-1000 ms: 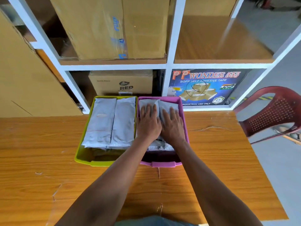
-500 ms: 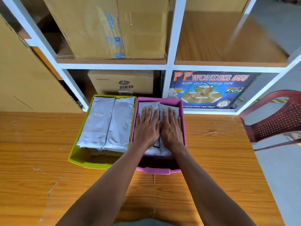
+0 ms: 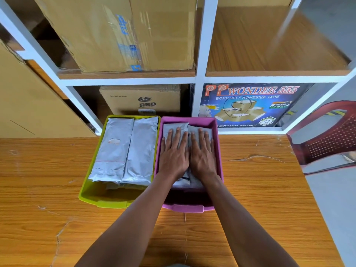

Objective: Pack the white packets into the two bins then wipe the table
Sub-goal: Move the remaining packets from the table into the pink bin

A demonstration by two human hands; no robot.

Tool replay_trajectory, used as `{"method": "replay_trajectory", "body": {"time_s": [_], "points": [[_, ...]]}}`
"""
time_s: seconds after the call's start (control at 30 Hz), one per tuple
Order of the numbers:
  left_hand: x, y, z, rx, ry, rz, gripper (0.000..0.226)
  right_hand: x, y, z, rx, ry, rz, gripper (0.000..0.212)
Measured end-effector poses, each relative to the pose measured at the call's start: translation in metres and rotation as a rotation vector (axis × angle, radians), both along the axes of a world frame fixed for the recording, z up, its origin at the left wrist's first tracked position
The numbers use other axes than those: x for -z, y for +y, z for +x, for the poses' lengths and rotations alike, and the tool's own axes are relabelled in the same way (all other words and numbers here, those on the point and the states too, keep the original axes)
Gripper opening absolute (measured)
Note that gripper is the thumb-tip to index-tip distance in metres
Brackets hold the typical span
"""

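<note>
Hidden: the packets in the purple bin (image 3: 217,151) lie mostly under both hands; only their far ends and a strip of their near ends show. How many are stacked there cannot be told.
Cut off: both forearms leave the bottom edge of the view; the maroon plastic chair (image 3: 331,139) is cut by the right edge.
Left hand (image 3: 174,155): flat, palm down, fingers straight and slightly spread, pressing on the white packets (image 3: 174,126) in the purple bin.
Right hand (image 3: 203,155): flat beside the left, fingers straight and slightly spread, pressing on the same packets.
Green bin (image 3: 92,197): smooth plastic, rectangular, touching the purple bin's left side at the bench's far edge; it holds two long crinkled grey-white packets (image 3: 125,147) side by side on top of others.
Bench (image 3: 57,218): glossy orange wood-grain laminate, scratched and chipped in places.
Shelf (image 3: 200,79): white frame with wooden boards, holding cardboard boxes (image 3: 119,31) and a blue tape carton (image 3: 250,105).
</note>
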State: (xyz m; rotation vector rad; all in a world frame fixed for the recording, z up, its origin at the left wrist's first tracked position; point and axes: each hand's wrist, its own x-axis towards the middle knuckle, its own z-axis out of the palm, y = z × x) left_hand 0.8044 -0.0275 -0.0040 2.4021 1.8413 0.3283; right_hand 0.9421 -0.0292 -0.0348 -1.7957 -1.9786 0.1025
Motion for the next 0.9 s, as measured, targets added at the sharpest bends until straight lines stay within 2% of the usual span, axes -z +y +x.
{"method": "replay_trajectory", "body": {"time_s": [0.13,0.37,0.57,0.9], "points": [[0.007,0.002,0.0,0.009,0.022,0.005,0.068,0.015,0.006,0.0,0.011,-0.045,0.064,0.07],[0.013,0.004,0.0,0.025,0.04,0.023,0.069,0.03,0.01,0.0,0.0,-0.173,0.02,0.08],[0.016,0.005,0.0,0.04,0.051,0.035,0.068,0.04,0.013,0.0,0.014,-0.171,-0.021,0.086],[0.016,0.004,0.001,0.056,0.079,0.026,0.069,0.038,0.012,-0.002,0.01,-0.138,-0.103,0.081]]}}
